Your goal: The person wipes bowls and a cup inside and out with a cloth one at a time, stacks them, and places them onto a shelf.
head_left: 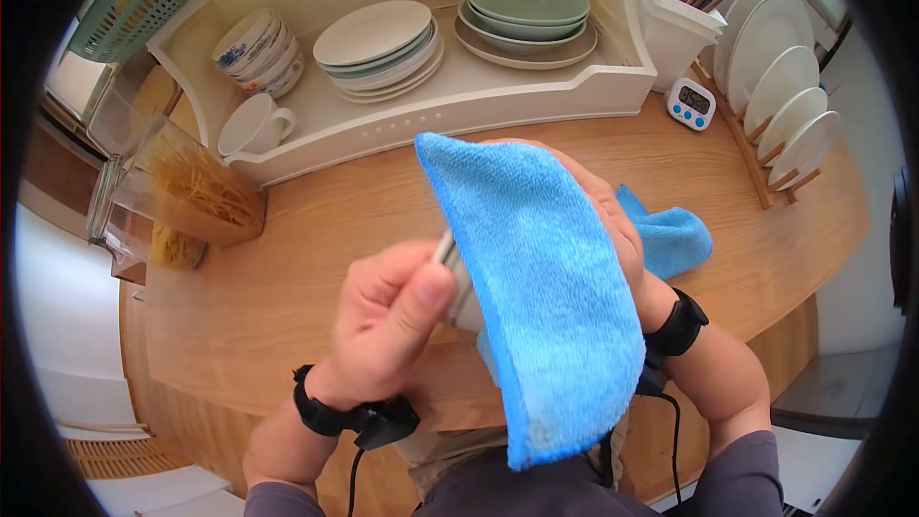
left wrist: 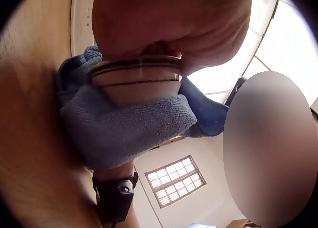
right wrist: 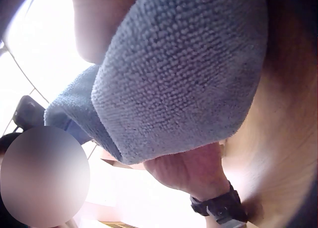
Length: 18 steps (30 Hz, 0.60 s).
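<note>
My left hand [head_left: 394,314] pinches the rim of a white bowl [left wrist: 141,91], thumb on one side and fingers on the other. Dark bands circle the bowl near its rim in the left wrist view. A blue microfibre cloth [head_left: 550,278] drapes over the bowl and covers most of it in the head view. Behind the cloth, my right hand [head_left: 613,220] grips the bowl through it; its fingers are mostly hidden. From the right wrist, the cloth [right wrist: 184,84] fills the middle of the view.
More blue cloth [head_left: 675,241] lies on the wooden table [head_left: 316,335] by the right wrist. A white shelf [head_left: 421,129] at the back bears stacked plates [head_left: 373,33], bowls and a cup [head_left: 257,126]. Pasta containers [head_left: 206,182] stand left; a timer [head_left: 691,103] and plate rack [head_left: 756,158] stand right.
</note>
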### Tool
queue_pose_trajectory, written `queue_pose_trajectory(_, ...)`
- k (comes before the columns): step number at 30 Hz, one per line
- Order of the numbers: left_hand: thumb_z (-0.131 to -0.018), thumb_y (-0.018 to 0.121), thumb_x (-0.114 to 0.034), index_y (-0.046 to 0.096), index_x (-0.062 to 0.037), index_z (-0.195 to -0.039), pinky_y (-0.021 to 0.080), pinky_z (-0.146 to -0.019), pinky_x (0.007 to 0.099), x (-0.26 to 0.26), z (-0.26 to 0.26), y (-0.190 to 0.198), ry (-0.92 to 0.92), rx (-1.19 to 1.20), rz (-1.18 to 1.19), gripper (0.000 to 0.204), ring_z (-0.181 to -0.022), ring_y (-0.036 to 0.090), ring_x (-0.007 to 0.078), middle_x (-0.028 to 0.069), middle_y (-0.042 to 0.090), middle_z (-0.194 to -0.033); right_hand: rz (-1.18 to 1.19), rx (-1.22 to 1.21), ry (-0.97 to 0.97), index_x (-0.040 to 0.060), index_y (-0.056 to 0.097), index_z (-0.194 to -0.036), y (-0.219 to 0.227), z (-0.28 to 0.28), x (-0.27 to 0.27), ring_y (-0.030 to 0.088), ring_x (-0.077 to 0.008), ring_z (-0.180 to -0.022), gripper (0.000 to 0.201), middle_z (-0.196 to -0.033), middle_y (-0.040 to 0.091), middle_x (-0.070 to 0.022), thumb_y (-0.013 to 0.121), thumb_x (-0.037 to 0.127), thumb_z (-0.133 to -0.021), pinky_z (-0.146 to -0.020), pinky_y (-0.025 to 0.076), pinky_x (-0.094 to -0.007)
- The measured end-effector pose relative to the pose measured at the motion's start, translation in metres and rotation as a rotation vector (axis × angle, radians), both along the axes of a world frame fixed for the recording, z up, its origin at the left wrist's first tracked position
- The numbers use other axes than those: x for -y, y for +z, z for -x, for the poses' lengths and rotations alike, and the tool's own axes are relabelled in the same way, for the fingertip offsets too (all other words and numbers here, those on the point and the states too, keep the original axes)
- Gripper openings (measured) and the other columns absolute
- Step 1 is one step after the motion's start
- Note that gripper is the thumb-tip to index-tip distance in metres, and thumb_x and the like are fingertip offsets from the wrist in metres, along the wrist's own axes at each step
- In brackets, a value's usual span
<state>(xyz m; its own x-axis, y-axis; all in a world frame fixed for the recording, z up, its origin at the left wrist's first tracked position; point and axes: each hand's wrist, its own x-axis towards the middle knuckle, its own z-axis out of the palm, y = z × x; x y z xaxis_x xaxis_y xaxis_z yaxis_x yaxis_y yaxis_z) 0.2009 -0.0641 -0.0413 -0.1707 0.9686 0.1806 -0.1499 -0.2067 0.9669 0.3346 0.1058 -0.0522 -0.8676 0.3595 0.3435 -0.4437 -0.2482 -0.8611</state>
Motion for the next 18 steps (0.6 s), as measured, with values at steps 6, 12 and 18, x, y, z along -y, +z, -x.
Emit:
queue_pose_trajectory(6,-0.108,0.045,-0.033,0.058,0.0008,-0.127,0.053,-0.092,0.0351,-0.007,0.002,0.014,0.155,0.766,0.279,0.041,-0.107,0.064,0.0197,0.011,0.067,-0.117,-0.188,-0.099,-0.041,-0.0066,0.042,-0.145,0.003,0.004,0.004,0.051,-0.0201,-0.128,0.049,-0.141,0.054,-0.0155,0.031,0.026,-0.11,-0.11,0.038,-0.0317)
queue_pose_trajectory(12,-0.106,0.048,-0.036,0.046,-0.002,-0.143,0.052,-0.102,0.0393,0.014,0.016,-0.019,0.085,0.678,0.194,0.05,-0.122,0.059,0.0235,0.0145,0.058,-0.136,-0.6,-0.148,-0.19,-0.0019,0.027,-0.154,-0.011,0.012,0.007,0.039,-0.0322,-0.142,0.069,-0.152,0.039,-0.0217,0.051,0.039,-0.103,-0.115,0.031,-0.039)
queue_pose_trajectory(18,-0.105,0.046,-0.044,0.039,-0.0055,-0.15,0.049,-0.107,0.0419,0.023,0.005,-0.021,0.158,0.357,0.202,0.06,-0.128,0.056,0.0249,0.0146,0.052,-0.145,-0.887,-0.038,-0.359,0.0042,0.029,-0.152,-0.004,0.009,0.012,0.045,-0.0398,-0.137,0.117,-0.148,0.044,-0.0209,0.095,0.036,-0.06,-0.112,0.038,-0.0464)
